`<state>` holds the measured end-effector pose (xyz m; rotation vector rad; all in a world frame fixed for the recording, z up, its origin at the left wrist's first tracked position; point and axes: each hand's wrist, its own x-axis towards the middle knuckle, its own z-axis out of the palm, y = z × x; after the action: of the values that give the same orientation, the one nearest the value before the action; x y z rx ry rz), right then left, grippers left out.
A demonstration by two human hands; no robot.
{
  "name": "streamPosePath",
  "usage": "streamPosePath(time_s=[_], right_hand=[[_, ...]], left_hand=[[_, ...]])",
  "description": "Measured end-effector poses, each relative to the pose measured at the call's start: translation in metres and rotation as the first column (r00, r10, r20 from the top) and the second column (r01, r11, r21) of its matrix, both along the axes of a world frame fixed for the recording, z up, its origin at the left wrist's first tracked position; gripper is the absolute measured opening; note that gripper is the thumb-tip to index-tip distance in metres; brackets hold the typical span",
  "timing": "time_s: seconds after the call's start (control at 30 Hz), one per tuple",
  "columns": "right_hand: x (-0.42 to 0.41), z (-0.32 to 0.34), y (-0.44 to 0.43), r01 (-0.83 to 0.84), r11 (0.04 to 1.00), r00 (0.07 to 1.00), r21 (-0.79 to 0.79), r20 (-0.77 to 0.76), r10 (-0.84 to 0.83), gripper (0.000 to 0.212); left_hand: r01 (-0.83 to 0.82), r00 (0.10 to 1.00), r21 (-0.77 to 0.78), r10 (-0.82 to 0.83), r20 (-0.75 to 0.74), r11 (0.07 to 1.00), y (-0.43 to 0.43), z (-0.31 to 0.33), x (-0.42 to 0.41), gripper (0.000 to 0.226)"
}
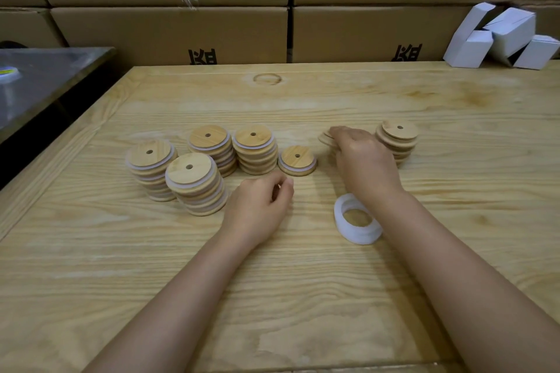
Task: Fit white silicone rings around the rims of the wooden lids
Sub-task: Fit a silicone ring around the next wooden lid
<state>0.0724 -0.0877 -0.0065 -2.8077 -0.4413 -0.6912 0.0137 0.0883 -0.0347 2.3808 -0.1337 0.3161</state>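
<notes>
Several stacks of ringed wooden lids stand left of centre on the wooden table, and one ringed lid lies alone beside them. My left hand rests on the table just in front of that lid, fingers loosely curled and holding nothing. My right hand reaches over a low pile of bare lids, its fingers curled onto it; the grasp is partly hidden. Another stack of bare lids stands right of that hand. A stack of white silicone rings sits by my right wrist.
Large cardboard boxes form a wall behind the table. Small white cartons lie at the back right corner. A metal table stands to the left, across a dark gap.
</notes>
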Motion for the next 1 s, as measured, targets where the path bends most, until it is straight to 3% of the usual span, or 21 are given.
streamPosePath(time_s=[0.07,0.13,0.2,0.3,0.5,0.73,0.87,1.0], right_hand=[[-0.011,0.003,0.002,-0.139,0.986,0.99,0.097,0.049,0.135,0.038],[-0.022,0.006,0.003,-0.293,0.946,0.954,0.14,0.105,0.28,0.038],[-0.034,0.007,0.005,-0.4,0.904,0.913,0.148,0.147,0.38,0.037],[-0.048,0.005,0.01,-0.504,0.854,0.857,0.132,0.203,0.474,0.032],[-0.054,-0.001,0.013,-0.53,0.836,0.843,0.14,0.191,0.503,0.033],[-0.052,0.0,0.003,-0.489,0.864,0.872,0.122,0.078,0.483,0.039],[-0.051,0.0,-0.01,-0.186,0.977,0.959,0.109,-0.198,0.204,0.042],[-0.051,0.004,-0.023,-0.031,0.999,0.853,-0.022,-0.522,0.015,0.037]], left_hand=[[0.084,0.993,-0.338,-0.106,-0.048,0.937,-0.003,0.003,-0.001,0.023],[0.069,0.981,-0.645,-0.17,-0.096,0.761,-0.007,0.007,0.0,0.024],[0.001,0.962,-0.808,-0.221,-0.16,0.589,-0.01,0.013,0.002,0.027],[-0.049,0.931,-0.893,-0.303,-0.204,0.448,-0.006,0.019,0.005,0.035],[-0.043,0.937,-0.944,-0.316,-0.152,0.326,-0.002,0.017,0.004,0.019],[-0.073,0.957,-0.94,-0.243,-0.16,0.334,-0.007,0.016,0.003,0.016],[-0.105,0.973,-0.896,-0.142,-0.183,0.431,-0.008,0.013,0.004,0.018],[-0.079,0.981,-0.809,-0.098,-0.166,0.582,-0.013,0.011,0.004,0.021]])
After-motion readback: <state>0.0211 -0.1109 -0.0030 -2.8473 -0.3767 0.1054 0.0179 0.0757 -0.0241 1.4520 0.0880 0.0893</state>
